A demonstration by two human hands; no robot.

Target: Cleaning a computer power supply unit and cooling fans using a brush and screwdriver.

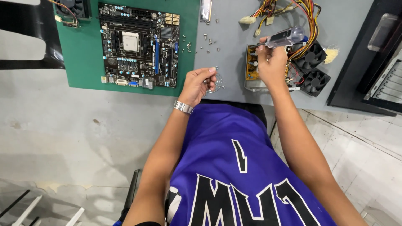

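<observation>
Green mat (83,62) lies well to the left of both hands, with a circuit board (139,45) resting on it, and loose screws (208,42) are scattered on the grey table (234,25) just above the left hand (199,85); a careless sweep of a wrist could likely send those screws rolling off the edge. The left hand is curled shut, pinching a round wire fan guard (213,80) between thumb and fingertips, low over the table. A loose pinch could let it drop. To its right, the right hand (271,62) is closed around a screwdriver with a clear handle (287,37), held above an opened power supply (256,69). Two black fans (313,67) and a bundle of coloured wires (293,12) sit just beyond that hand; the tip could probably slip and snag a wire or scratch the exposed parts.
</observation>
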